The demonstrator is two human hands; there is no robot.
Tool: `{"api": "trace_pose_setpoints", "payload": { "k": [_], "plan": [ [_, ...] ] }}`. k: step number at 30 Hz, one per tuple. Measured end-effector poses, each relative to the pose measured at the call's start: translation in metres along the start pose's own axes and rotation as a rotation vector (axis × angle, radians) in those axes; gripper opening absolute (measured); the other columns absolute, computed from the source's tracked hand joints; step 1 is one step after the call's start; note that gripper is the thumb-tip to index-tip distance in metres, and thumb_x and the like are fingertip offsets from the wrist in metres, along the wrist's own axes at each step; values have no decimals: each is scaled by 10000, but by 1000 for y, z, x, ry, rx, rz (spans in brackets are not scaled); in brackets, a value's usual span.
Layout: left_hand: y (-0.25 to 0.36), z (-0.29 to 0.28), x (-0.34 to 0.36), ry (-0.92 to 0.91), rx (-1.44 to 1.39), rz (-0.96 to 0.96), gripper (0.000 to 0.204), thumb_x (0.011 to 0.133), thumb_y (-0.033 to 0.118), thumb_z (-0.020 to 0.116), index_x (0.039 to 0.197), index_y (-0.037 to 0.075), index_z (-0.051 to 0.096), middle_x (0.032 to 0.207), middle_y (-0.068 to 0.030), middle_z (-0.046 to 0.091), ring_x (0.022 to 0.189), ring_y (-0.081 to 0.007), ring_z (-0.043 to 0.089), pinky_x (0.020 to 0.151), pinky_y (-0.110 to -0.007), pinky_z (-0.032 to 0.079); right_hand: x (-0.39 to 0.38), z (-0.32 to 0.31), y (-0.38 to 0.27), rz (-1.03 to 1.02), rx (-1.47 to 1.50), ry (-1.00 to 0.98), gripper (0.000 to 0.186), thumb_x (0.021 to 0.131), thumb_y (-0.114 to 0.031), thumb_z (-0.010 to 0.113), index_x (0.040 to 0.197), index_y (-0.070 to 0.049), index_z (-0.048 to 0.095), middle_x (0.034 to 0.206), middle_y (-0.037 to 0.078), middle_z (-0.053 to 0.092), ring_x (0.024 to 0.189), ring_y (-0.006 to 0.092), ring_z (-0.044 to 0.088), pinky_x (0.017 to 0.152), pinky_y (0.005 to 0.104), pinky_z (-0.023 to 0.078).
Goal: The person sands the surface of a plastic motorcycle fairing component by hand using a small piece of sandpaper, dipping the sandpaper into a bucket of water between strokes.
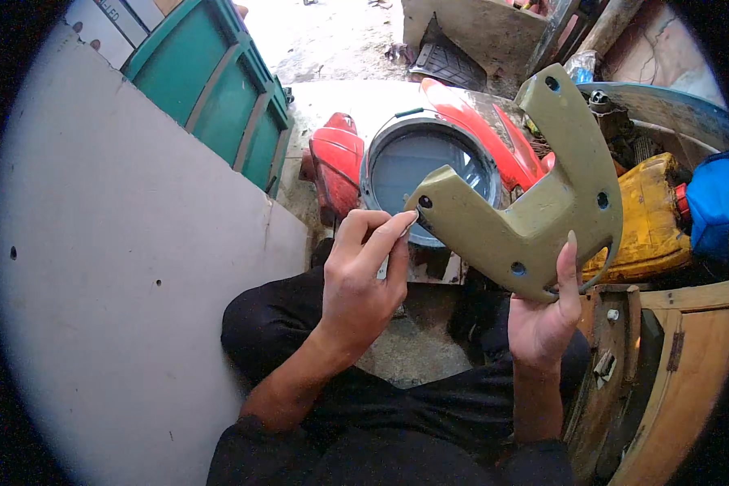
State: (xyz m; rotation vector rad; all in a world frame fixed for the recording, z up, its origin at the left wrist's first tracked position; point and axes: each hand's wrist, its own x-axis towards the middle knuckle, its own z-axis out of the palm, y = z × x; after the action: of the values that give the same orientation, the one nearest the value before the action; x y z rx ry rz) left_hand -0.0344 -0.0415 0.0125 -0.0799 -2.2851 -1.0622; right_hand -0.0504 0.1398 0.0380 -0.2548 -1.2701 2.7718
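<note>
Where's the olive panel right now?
In the head view, the olive panel is right of centre, in the right hand, partly covering the bucket, left of the yellow jerrycan.

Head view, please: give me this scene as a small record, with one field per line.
Olive panel: held tilted, several holes
Left hand: pinched at panel's left arm; anything between fingers unclear
Right hand: holds panel's lower edge, thumb in front
Bucket: greyish liquid inside, partly hidden by panel
Red parts: left and right of bucket
Yellow jerrycan: right of panel
</note>
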Motion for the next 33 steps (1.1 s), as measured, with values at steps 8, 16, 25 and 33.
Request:
{"api": "trace_pose_setpoints", "payload": {
  "k": [8,16,25,33],
  "plan": [
    [-1,0,1,3,14,21,218,762,-70,608,962,9,643,801,-108,537,691,-218,561,618,-299,455,-3,2,0,16,9,-8,478,929,-286,504,1332,-61,379,1300,67,470,1186,198,462,1004,400,367],
    [-3,1,1,-11,19,6,224,760,-90,584,955,11,632,795,-109,526,689,-226,553,615,-298,449,-4,1,2,1,-20,23,469,929,-278,506,1328,-64,386,1296,63,474,1191,194,454,1006,398,361],
    [-3,1,1,-22,6,2,212,767,-91,576,947,8,630,797,-113,523,688,-229,554,613,-299,452,-3,-2,6,-9,-54,41,471,926,-281,511,1324,-62,389,1293,64,473,1186,194,458,1001,396,366],
    [0,5,-5,-69,-14,21,210,757,-86,579,937,11,622,817,-119,524,712,-247,555,639,-316,453,-4,3,5,6,-33,56,469,917,-284,528,1311,-62,404,1280,64,482,1174,188,467,992,393,377]
  ]
}}
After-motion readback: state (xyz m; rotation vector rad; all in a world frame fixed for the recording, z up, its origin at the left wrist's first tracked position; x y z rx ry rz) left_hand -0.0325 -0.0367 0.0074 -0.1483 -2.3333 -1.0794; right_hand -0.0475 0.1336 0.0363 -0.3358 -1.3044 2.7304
